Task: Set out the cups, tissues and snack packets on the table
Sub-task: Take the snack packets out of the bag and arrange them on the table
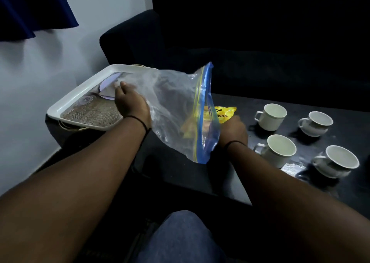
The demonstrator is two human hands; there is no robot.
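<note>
A white rectangular tray (60, 104) with a woven-patterned base lies to the left of a clear, crinkled zip bag (172, 106) with a blue seal strip, and the left hand (131, 103), arm stretched forward, grips the bag's closed end and holds it up over the dark table (250, 180). At the bag's open mouth, the right hand (233, 131) curls around a glossy yellow snack packet (225, 113). Right of the bag, four white handled cups (281, 149) stand upright on the table.
</note>
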